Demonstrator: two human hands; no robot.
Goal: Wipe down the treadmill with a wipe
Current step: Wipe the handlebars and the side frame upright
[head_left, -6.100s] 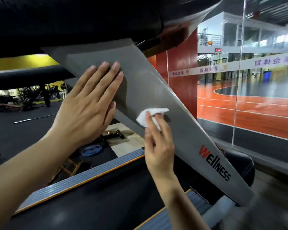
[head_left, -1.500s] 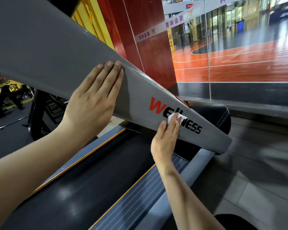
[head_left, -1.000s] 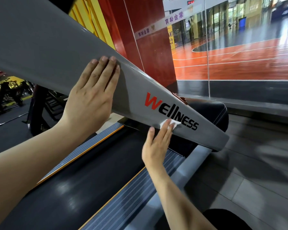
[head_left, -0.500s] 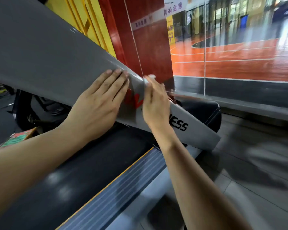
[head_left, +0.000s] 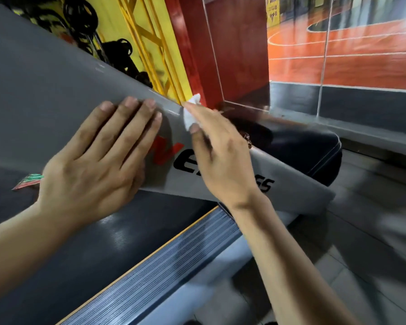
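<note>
The treadmill [head_left: 56, 106] fills most of the view: its grey slanted upright runs from the upper left down to the lower right, above the dark running belt [head_left: 85, 249] and the ribbed side rail [head_left: 155, 273] with an orange edge line. The upright carries a logo, a red letter [head_left: 167, 152] followed by black letters, partly covered by the hands. Behind it stand a red pillar [head_left: 220, 48], yellow framework [head_left: 148, 36] with dark gym equipment, and a glass wall showing an orange court floor [head_left: 349, 55]. The black motor hood [head_left: 314, 156] sits at the foot of the upright, with grey floor tiles [head_left: 373, 242] to its right. The left hand [head_left: 99, 170] lies flat on the face of the upright, fingers straight and close together, holding nothing. The right hand [head_left: 220, 160] lies across the upright just beside it, fingers extended along the top edge and thumb bent, pressing the wipe against the surface. The white wipe [head_left: 190, 112] is bunched at the upright's upper edge, under the right fingertips, with a tuft sticking up past the edge.
</note>
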